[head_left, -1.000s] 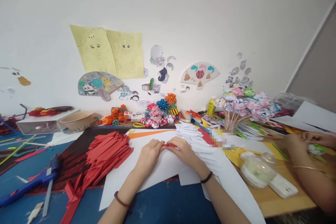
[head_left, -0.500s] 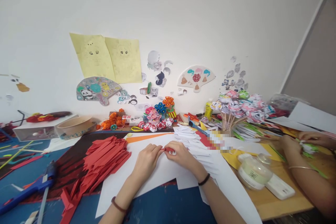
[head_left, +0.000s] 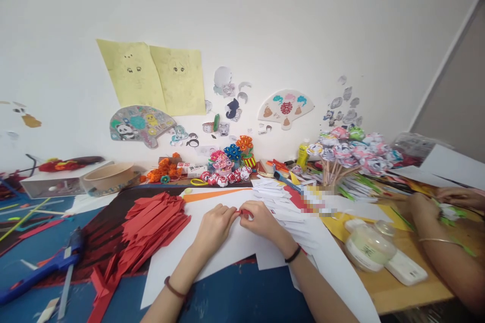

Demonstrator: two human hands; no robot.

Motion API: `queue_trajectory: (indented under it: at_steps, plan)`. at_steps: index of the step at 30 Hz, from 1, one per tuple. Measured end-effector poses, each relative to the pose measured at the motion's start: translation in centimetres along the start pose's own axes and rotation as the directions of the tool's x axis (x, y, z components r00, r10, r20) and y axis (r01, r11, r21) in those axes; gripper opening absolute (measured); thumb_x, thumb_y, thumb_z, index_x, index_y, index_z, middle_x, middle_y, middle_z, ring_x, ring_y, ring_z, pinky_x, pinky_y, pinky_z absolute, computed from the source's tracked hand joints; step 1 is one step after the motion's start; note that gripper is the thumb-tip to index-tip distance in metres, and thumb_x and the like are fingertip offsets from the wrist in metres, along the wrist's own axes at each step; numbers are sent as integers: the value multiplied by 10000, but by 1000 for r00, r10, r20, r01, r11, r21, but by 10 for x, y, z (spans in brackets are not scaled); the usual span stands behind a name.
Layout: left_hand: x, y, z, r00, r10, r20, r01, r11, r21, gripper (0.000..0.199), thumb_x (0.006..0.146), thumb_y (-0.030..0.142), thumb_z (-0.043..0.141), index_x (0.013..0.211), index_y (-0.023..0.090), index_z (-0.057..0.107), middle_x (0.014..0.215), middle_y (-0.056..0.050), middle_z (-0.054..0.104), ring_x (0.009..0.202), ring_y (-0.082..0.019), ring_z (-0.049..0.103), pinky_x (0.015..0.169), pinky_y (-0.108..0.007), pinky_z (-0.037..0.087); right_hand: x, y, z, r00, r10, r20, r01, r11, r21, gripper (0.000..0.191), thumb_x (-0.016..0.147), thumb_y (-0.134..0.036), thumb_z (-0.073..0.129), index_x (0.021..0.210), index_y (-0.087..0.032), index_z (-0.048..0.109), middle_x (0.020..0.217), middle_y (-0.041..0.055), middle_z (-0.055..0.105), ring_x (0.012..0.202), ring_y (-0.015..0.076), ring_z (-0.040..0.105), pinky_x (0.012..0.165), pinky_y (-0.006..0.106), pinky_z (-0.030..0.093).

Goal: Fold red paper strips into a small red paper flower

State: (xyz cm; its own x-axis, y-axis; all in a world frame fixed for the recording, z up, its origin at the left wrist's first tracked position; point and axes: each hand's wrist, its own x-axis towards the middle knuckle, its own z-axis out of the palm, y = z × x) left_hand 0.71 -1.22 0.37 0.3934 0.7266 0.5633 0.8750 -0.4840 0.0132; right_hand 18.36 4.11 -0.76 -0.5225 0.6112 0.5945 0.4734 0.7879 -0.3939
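Between my fingertips is a small piece of red paper, mostly covered by the fingers. My left hand pinches its left end, closed. My right hand curls round the other side, thumb and index finger closed on it. Both hands are over a large white paper sheet. To their left lies a heap of red folded paper strips. A stack of white paper strips is just right of my right hand.
A blue glue gun lies at left. Paper flowers on sticks stand at the back right. A glue bottle and a white box are at right. Another person's hands hold white and green paper there.
My hands stay together on the red paper, with the right fingers slightly shifted around it. The whole view has moved a little. The other person's hands remain at the right.
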Motion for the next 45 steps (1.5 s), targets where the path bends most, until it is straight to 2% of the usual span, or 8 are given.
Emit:
queue_trajectory:
  at_steps: [6,12,17,23,28,33,39,45]
  plan:
    - [5,-13,0,1000,-4,-7,3,999,-50,301,977,366,408,997,193,653,810,-53,662,790,-186,595,707,-284,454,2,2,-4,1000,5,2,-5,1000,-16,87,779,-134,565,781,-192,630,742,11,637,688,151,557,646,250,397]
    - [1,-32,-5,995,-96,-34,85,968,-236,279,919,398,524,1073,197,640,963,-73,678,894,-204,626,788,-313,496,0,13,-12,998,49,-38,-46,996,74,191,865,-333,642,1015,-225,691,914,44,700,807,184,624,753,290,464]
    - [-2,-39,-2,1000,-23,13,26,969,-245,260,899,351,567,1103,204,632,994,-76,685,961,-224,614,872,-366,480,-5,22,-8,995,90,-46,-86,993,85,209,827,-352,697,986,-219,717,883,46,710,792,195,632,759,311,476]
    - [-5,-44,3,997,-76,-33,66,969,-237,246,907,366,551,1068,195,624,984,-83,673,927,-226,610,837,-368,482,-9,23,-5,994,112,-9,-111,990,84,246,800,-319,729,1029,-228,715,936,50,716,851,205,639,825,328,475]
    - [-7,-43,3,997,-62,-53,49,974,-222,217,921,360,530,1033,196,619,942,-73,666,901,-220,599,799,-350,479,-10,23,-3,993,117,-27,-115,991,71,225,816,-285,703,1032,-224,716,940,54,719,849,208,643,819,330,482]
    - [-9,-34,4,999,40,-23,-43,992,-115,186,942,328,495,949,183,611,862,-63,649,855,-216,571,760,-330,448,-13,27,0,992,117,-40,-116,993,19,160,800,-167,667,936,-209,739,871,44,729,810,202,651,786,309,483]
    - [-9,-22,1,994,111,24,-110,993,-46,260,976,295,410,812,173,570,778,-46,599,774,-191,530,689,-301,402,-17,29,-1,992,105,-69,-108,993,-47,214,783,-80,583,810,-215,747,793,30,735,760,191,662,732,286,480]
    - [-3,-13,-7,995,72,73,-75,996,48,214,964,236,403,852,167,572,827,-63,597,812,-213,521,697,-320,378,-13,21,-4,997,59,-55,-62,997,-49,203,824,-147,595,967,-223,718,918,36,722,869,193,640,807,303,479]
